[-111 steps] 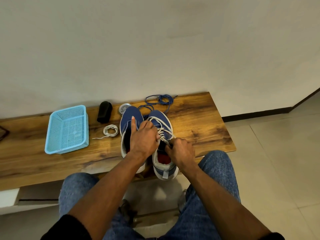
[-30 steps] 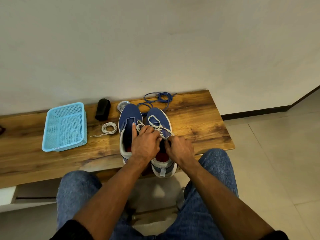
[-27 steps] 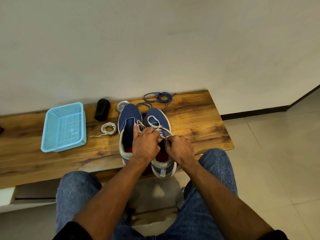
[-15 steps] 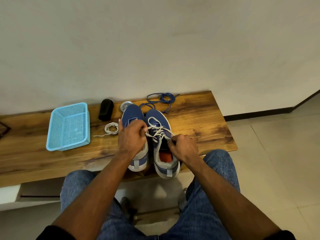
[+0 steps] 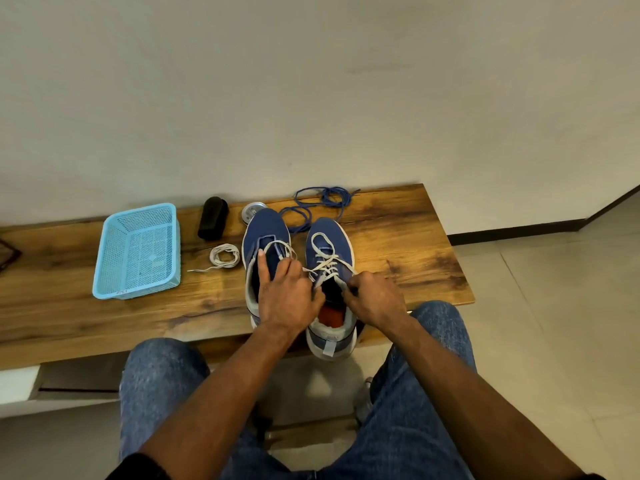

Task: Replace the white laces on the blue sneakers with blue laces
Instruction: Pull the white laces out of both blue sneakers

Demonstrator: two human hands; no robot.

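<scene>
1. Wooden bench: runs along a pale wall and carries every item listed below.
2. Light blue mesh basket: stands at the left of the bench.
3. Black cylindrical object: lies near the wall, right of the basket.
4. Loose white lace: coiled on the bench between the basket and the shoes, one end trailing leftward.
5. Small round metal tin: sits by the wall, just behind the toe of the left sneaker.
6. Left sneaker: blue, toe toward the wall. A white lace loops over its front.
7. Left hand: rests on the left sneaker's opening, forefinger stretched forward, the other fingers curled about a white lace strand.
8. Blue laces: loose tangle near the wall, behind both shoes.
9. Right sneaker: blue, heel overhanging the bench edge. Its white lace is threaded through the eyelets, loosened.
10. Right hand: fingers curled, pinching the lace at the top eyelets of the right sneaker.
</scene>
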